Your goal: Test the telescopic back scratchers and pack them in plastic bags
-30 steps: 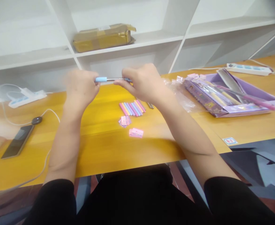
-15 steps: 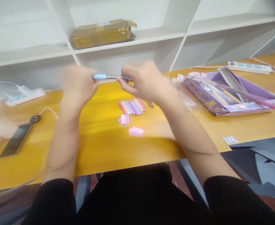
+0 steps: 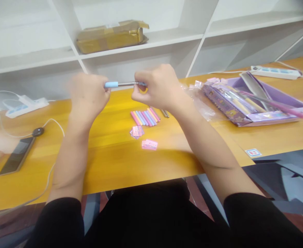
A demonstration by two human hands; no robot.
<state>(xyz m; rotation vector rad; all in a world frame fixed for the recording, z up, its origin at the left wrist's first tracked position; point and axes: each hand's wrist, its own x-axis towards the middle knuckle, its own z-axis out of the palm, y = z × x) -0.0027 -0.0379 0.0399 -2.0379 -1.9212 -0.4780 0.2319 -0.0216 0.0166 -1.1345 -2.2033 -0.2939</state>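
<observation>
White shelves [image 3: 167,38] stand beyond the table [image 3: 120,165]. Raised over its far side, a pen [image 3: 125,83] spans your hands: your left hand [image 3: 88,92] grips its blue left end, your right hand [image 3: 158,86] its right end. Coloured sticks [image 3: 145,117] lie nearer.

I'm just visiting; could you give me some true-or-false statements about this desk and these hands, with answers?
1. The left hand holds a pen-like stick by a pale-blue part. True.
2. Only one hand touches that stick. False: the right hand holds it too.
3. Tubes in several colours lie in a row on the desk. True.
4. The middle shelving holds books. False: a brown parcel lies there.
5. An open purple box sits at the right. True.
</observation>
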